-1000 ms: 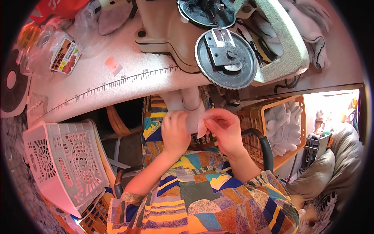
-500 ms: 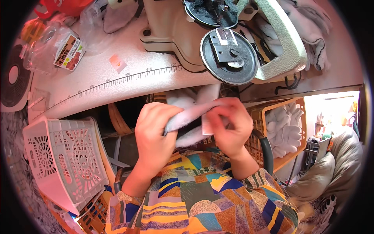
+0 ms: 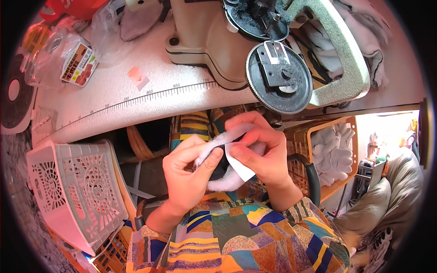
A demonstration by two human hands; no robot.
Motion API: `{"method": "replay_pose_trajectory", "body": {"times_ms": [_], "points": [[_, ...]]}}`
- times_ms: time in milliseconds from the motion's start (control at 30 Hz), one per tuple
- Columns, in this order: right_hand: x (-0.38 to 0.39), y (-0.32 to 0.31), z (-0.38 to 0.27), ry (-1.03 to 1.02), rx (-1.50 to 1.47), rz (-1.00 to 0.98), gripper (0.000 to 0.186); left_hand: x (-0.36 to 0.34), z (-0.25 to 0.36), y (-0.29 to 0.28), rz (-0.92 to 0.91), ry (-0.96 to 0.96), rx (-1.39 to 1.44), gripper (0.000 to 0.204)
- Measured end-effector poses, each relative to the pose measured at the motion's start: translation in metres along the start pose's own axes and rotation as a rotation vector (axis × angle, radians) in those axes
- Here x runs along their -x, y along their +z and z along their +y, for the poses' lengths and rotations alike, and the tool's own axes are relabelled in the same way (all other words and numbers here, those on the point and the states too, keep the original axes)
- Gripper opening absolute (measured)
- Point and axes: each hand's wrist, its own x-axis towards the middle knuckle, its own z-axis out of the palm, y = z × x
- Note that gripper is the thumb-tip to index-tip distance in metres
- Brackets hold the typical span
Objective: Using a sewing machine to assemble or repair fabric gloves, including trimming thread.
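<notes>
Above my lap I hold a pale, fluffy fabric piece [image 3: 226, 183] opened into a loop, its inside dark. My left hand [image 3: 186, 170] closes on the loop's left edge, with the thumb over the rim. On the other side my right hand [image 3: 264, 152] pinches the rim along with a small white label-like strip [image 3: 241, 168]. The strip lies across the loop's right side and hangs down inside my right thumb. My fingers hide part of the fabric, and I cannot tell what finished item it is.
Ahead stands a sewing machine [image 3: 205, 54] with a black toothed wheel [image 3: 280, 77] on a table with a ruler scale [image 3: 150, 93]. A white plastic crate [image 3: 86, 182] is at left. An orange crate [image 3: 353, 157] of white gloves [image 3: 330, 148] stands at right. Clear plastic packaging [image 3: 57, 54] lies far left.
The fabric loop has turned and opened toward me, and the white strip now shows much more. My left thumb has come over the rim. Pale fabric behind my hands no longer shows; patterned trousers do.
</notes>
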Motion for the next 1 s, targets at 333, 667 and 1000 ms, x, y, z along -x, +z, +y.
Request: {"method": "replay_pose_trajectory", "body": {"times_ms": [333,667,1000], "points": [[0.003,0.004,0.005,0.019,0.05,0.071,0.01,-0.003,-0.003,0.005,0.031,0.042,0.013,0.01],[-0.012,-0.006,-0.011,0.258,0.001,0.153,0.028,-0.033,-0.002,0.014,0.084,0.387,-0.29,0.011],[-0.074,-0.043,-0.02,-0.164,0.048,0.019,0.054,-0.096,0.042,0.019,0.241,0.626,-0.371,0.01]]}}
